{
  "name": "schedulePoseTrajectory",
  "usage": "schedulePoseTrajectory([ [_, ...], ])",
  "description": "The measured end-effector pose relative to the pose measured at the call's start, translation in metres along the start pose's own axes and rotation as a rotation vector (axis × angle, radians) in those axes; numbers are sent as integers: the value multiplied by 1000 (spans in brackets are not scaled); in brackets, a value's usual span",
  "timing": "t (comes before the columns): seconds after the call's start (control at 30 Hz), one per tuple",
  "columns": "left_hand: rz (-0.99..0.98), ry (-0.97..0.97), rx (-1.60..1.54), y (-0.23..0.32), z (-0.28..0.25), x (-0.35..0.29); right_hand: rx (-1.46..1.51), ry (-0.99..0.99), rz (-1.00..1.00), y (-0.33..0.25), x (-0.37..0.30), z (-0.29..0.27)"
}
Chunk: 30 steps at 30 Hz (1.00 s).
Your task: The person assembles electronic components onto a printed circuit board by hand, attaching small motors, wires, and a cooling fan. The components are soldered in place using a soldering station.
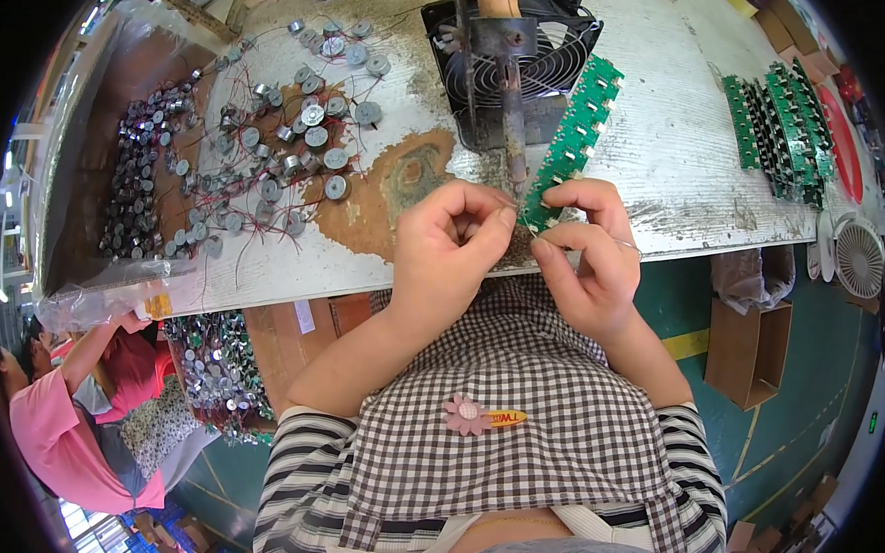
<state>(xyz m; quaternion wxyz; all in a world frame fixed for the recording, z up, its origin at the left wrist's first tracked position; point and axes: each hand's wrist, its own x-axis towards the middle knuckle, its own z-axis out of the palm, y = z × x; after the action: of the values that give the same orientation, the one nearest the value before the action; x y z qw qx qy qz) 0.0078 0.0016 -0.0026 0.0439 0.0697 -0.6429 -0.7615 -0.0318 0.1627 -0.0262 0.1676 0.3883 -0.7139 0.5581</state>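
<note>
My left hand (453,240) is closed, thumb and forefinger pinched close to the near end of a long green circuit board strip (577,120). What it pinches is too small to make out. Against the right edge of that end, the bent fingers of my right hand (596,257) are also closed. A thin pale piece, perhaps a wire end, shows at its fingertips; I cannot tell what it grips. Just beyond the hands, a soldering iron (510,94) in a metal clamp points down, its tip beside the board. The board's far end leans by a black fan (558,37).
Many small round motors (311,135) with thin red wires lie on the worn white table (659,211); more fill a plastic-lined carton (86,147) at left. Green boards (784,132) stand stacked at right, near a small fan (857,257). A person in pink (76,429) is at lower left.
</note>
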Motion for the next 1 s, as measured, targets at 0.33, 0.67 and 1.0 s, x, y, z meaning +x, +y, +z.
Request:
schedulePoseTrajectory([
  [0.33,68,-4,18,-4,2,6,-31,47,-2,1,8,2],
  [0.67,54,26,34,-4,1,2,-32,31,2,-1,6,3],
  [1.0,82,38,35,-3,3,7,-41,50,-26,0,10,3],
])
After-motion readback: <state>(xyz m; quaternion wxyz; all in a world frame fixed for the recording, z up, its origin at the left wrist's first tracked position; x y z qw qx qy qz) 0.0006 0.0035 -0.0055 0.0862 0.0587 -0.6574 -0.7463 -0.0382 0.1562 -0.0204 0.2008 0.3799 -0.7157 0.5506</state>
